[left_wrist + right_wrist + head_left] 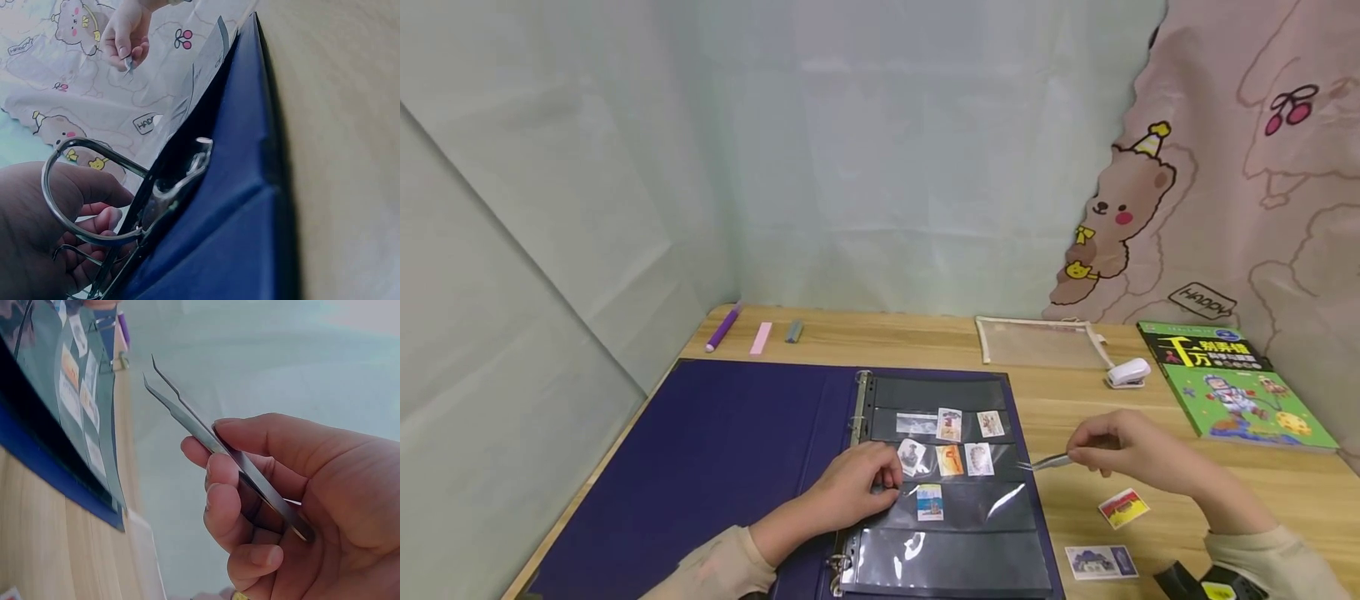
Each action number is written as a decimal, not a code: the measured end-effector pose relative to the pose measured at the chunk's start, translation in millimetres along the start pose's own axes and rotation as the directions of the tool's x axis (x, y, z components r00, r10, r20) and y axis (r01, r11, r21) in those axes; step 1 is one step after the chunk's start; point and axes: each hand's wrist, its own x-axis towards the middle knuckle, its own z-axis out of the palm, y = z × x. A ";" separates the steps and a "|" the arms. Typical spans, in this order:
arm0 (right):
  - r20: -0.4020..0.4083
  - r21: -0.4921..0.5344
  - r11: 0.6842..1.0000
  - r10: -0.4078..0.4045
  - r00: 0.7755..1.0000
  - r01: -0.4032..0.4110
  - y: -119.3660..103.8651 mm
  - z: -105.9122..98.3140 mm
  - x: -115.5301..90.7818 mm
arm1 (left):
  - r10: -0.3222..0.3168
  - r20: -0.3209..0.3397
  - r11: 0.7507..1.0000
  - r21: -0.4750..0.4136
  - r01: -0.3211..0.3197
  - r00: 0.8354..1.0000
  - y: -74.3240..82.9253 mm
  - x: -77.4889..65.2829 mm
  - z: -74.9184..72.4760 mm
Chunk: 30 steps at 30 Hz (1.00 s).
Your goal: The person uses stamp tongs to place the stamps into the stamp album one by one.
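A dark blue ring binder (722, 433) lies open on the table, holding a black stamp page (955, 560) with clear pocket strips. Several stamps sit in its middle rows, among them an orange stamp (950, 460) and a blue one (929, 503). My left hand (853, 490) rests on the page's left edge beside the metal rings (94, 147), fingers loosely curled. Between thumb and fingers, my right hand (1135, 454) holds tweezers (250, 470) near the page's right edge. Their bent tips stand apart with nothing between them.
Two loose stamps, a red-yellow one (1123, 508) and a purple-white one (1101, 562), lie right of the binder. Farther back are a mesh pouch (1037, 343), a white stapler (1127, 372) and a green book (1247, 400). A purple pen (722, 328) lies back left.
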 end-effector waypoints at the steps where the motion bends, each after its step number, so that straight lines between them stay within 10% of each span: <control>1: -0.005 -0.003 1.000 -0.001 1.000 0.001 1.3 -1.4 -3.6 | 0.001 -0.002 1.000 0.001 -0.001 1.000 -0.1 0.3 0.2; 30: 0.129 0.081 0.987 0.127 0.984 -0.138 65.9 -11.6 -107.2 | -0.003 -0.008 1.000 0.014 0.003 1.000 -2.8 2.3 0.6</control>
